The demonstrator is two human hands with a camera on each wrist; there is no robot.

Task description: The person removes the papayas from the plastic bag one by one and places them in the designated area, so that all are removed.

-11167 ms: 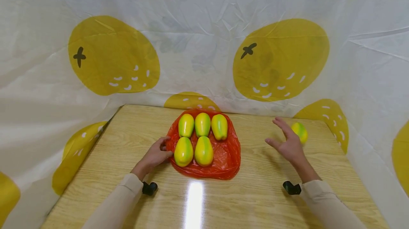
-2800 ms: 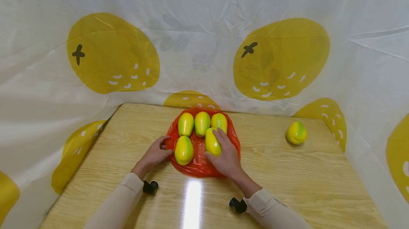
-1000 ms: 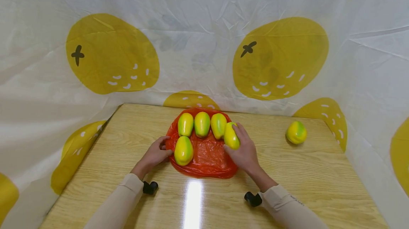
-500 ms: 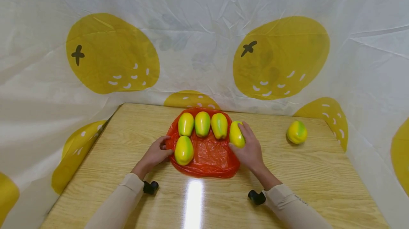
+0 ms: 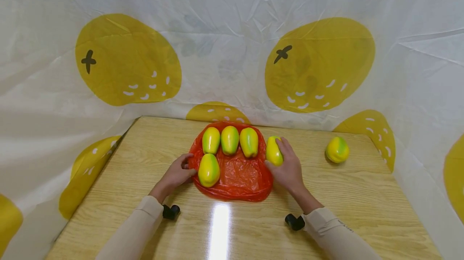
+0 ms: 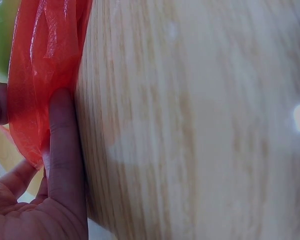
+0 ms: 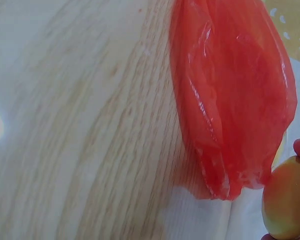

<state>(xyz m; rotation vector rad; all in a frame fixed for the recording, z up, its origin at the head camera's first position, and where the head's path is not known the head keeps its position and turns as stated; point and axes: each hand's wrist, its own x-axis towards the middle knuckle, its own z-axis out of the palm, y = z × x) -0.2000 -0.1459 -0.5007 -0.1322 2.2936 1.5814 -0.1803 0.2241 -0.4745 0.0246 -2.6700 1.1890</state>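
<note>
My left hand (image 5: 178, 172) pinches the left edge of a red plastic bag (image 5: 239, 173), with its thin film between thumb and fingers in the left wrist view. Four glossy yellow-green fruits, shaped like papayas, is more than I count singly: several papayas (image 5: 230, 140) lie in the bag, a row at the back and one papaya (image 5: 208, 170) at front left. My right hand (image 5: 288, 169) grips another papaya (image 5: 274, 151) just outside the bag's right edge. In the right wrist view, fingertips show at both ends of this papaya (image 7: 288, 200).
A single papaya (image 5: 337, 150) sits on the wooden table (image 5: 348, 195) at the back right. A white cloth (image 5: 224, 50) printed with yellow fruit hangs behind the table and along its sides. A bright light reflection lies in front of the bag.
My right hand has taken the papaya from the bag's front row and moved it right, past the bag's edge. My left hand has stayed at the bag's left edge.
</note>
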